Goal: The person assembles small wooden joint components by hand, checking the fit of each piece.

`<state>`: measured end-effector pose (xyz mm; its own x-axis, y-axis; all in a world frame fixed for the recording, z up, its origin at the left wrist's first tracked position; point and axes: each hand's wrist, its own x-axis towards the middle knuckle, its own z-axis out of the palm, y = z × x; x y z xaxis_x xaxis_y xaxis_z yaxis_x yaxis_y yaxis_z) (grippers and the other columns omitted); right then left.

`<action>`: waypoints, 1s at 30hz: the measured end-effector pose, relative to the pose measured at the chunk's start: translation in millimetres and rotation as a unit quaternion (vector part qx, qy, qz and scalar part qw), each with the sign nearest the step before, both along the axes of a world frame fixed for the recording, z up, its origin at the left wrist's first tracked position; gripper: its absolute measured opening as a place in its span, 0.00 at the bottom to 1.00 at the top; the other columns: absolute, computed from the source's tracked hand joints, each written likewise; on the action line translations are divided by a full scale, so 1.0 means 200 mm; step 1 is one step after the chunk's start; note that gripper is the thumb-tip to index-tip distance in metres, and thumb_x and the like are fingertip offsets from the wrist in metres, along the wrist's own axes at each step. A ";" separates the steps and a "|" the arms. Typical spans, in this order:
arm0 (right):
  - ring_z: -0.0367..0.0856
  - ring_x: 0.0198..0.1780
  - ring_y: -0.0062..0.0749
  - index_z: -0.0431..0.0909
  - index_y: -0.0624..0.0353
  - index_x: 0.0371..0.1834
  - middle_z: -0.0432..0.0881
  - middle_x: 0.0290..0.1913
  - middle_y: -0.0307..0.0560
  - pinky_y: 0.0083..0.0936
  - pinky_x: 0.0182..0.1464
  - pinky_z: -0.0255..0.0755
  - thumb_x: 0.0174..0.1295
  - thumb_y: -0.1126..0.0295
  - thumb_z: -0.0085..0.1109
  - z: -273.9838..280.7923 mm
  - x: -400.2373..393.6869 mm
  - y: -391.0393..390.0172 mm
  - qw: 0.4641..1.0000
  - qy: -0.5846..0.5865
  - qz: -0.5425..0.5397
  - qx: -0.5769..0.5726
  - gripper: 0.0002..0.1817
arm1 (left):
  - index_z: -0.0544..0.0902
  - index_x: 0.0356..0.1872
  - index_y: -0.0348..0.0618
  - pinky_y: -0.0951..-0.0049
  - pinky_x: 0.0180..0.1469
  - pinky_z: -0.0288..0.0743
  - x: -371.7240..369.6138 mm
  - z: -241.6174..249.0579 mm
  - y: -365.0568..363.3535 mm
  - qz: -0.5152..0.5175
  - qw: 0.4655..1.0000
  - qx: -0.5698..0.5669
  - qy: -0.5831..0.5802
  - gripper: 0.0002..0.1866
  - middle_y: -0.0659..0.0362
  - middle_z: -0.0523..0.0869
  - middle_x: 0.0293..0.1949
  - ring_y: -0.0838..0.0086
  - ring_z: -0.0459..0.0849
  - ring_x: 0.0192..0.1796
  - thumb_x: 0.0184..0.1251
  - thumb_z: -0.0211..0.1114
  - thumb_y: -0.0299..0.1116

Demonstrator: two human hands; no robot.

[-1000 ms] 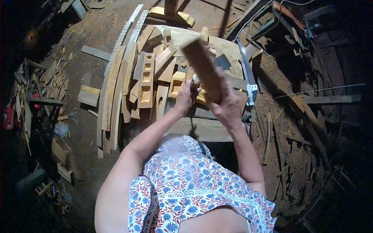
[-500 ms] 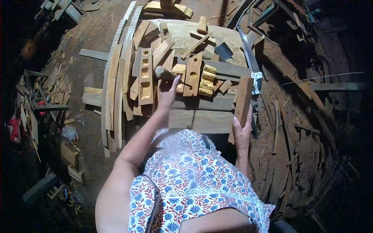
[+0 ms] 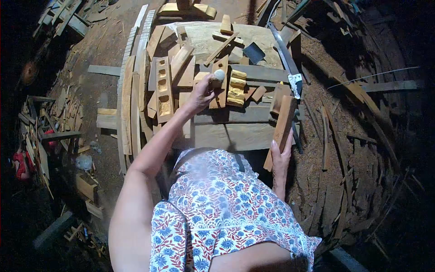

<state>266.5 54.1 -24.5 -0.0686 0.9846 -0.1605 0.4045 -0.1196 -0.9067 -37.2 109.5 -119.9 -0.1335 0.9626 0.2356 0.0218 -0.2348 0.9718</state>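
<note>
My left hand (image 3: 202, 94) is closed around a chisel (image 3: 219, 76), whose pale round handle end faces up. It stands over a wooden block with holes (image 3: 219, 97), and its lower end is hidden. My right hand (image 3: 281, 159) grips a long brown wooden block (image 3: 282, 124) at the right, its upper end tilted away from me. Just right of the chisel lies a notched yellow wooden piece (image 3: 237, 88). To its left is a board with several square recesses (image 3: 163, 90). Both hands are over the near part of a low plank-topped work surface (image 3: 222, 137).
Offcuts (image 3: 181, 59) crowd the left of the surface, beside long strips (image 3: 128, 106). A dark flat plate (image 3: 254, 53) lies at the back. A long saw-like blade with a white-wrapped end (image 3: 295, 84) runs along the right edge. Scrap wood (image 3: 59, 104) litters the ground.
My left hand has moved right, bringing the chisel from a slant to nearly upright over the holed block. The block in my right hand has shifted slightly down. The view has turned slightly.
</note>
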 end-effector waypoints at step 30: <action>0.61 0.66 0.41 0.51 0.63 0.70 0.61 0.66 0.57 0.33 0.67 0.52 0.60 0.58 0.56 0.16 -0.05 0.09 0.997 0.005 0.024 0.073 0.39 | 0.68 0.54 0.40 0.79 0.51 0.68 0.15 0.06 0.27 -0.116 0.989 -0.077 -0.056 0.23 0.64 0.77 0.42 0.80 0.73 0.47 0.56 0.63 0.20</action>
<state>256.3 72.7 7.6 -0.1164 0.9931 -0.0151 0.3968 0.0326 -0.9173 -7.5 162.5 -107.9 0.0790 0.9937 0.0798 -0.1250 -0.0695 0.9897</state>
